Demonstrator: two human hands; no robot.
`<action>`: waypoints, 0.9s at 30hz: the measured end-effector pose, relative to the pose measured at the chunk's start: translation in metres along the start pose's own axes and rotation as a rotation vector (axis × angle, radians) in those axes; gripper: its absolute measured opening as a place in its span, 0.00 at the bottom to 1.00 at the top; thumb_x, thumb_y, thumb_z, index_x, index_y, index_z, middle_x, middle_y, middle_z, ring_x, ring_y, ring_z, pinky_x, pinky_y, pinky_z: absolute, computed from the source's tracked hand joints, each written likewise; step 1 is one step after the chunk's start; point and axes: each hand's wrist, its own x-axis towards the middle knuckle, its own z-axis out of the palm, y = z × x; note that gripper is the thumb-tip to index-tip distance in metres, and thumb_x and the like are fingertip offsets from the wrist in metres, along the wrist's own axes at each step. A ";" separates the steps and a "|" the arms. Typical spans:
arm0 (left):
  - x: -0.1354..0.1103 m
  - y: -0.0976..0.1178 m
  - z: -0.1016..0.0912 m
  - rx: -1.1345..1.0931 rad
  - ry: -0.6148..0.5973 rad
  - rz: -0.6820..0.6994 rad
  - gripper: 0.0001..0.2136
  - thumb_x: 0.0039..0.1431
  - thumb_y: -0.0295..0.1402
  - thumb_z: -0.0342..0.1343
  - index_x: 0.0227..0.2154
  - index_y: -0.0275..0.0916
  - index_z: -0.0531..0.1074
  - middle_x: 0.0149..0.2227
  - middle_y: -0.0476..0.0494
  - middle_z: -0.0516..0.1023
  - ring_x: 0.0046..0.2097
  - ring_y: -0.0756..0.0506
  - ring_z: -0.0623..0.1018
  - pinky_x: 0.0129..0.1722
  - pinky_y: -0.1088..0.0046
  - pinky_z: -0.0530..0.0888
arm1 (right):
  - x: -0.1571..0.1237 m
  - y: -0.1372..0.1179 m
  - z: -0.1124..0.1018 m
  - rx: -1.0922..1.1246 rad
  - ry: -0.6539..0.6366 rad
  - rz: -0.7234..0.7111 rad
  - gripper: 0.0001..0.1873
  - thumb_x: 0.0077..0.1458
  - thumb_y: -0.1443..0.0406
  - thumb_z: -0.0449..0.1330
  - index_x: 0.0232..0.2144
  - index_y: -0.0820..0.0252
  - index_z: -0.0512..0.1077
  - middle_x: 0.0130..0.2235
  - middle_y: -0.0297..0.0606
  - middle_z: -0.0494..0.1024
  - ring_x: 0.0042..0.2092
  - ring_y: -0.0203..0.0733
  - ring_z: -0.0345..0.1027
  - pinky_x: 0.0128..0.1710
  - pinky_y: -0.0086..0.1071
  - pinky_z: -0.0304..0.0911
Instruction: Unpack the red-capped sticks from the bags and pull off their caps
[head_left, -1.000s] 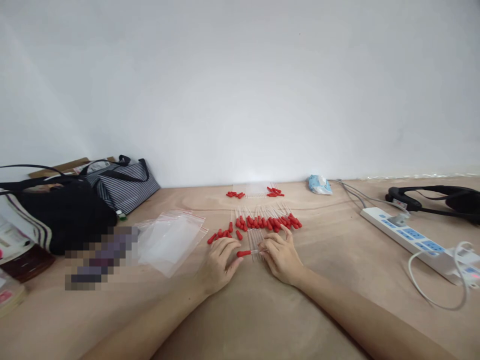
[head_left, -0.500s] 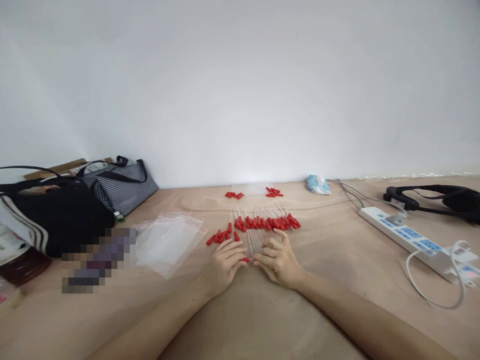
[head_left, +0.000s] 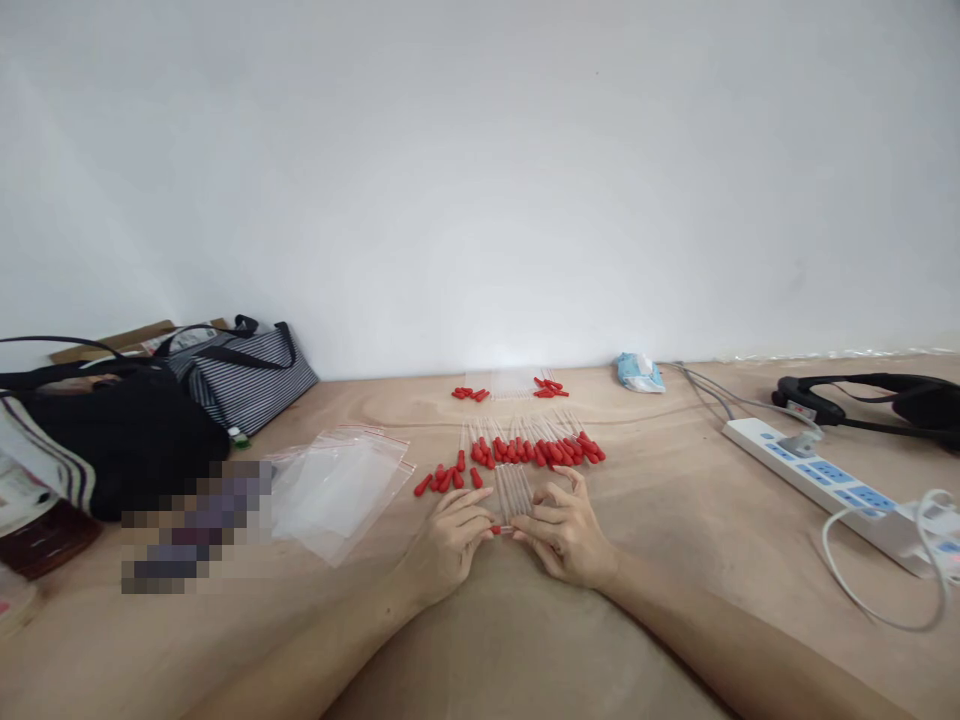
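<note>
My left hand (head_left: 444,540) and my right hand (head_left: 564,527) meet at the near middle of the table, fingertips pinched together on one clear dropper tube with a red bulb (head_left: 499,528). Just beyond the fingers lie several bare clear tubes (head_left: 512,486). Behind them runs a row of assembled droppers with red bulbs (head_left: 534,450). Several loose red bulbs (head_left: 442,479) lie to the left of that row. Another small group of red-bulbed droppers (head_left: 510,388) sits near the wall.
Clear zip bags (head_left: 339,485) lie left of my hands. A black bag (head_left: 120,430) and a striped bag (head_left: 240,372) stand at far left. A white power strip (head_left: 832,480) with cables, black headphones (head_left: 870,395) and a blue tissue pack (head_left: 640,370) are at right.
My hands came together: the red bulb held out by the left hand a second ago is now almost covered between both hands' fingertips. Both hands shifted slightly nearer.
</note>
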 end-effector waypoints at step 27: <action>-0.002 -0.059 -0.041 0.155 0.022 -0.841 0.14 0.56 0.37 0.40 0.24 0.38 0.67 0.21 0.48 0.73 0.25 0.48 0.73 0.27 0.75 0.65 | -0.004 0.020 0.019 0.135 0.099 0.450 0.06 0.54 0.67 0.48 0.30 0.60 0.65 0.30 0.39 0.67 0.30 0.37 0.64 0.31 0.31 0.62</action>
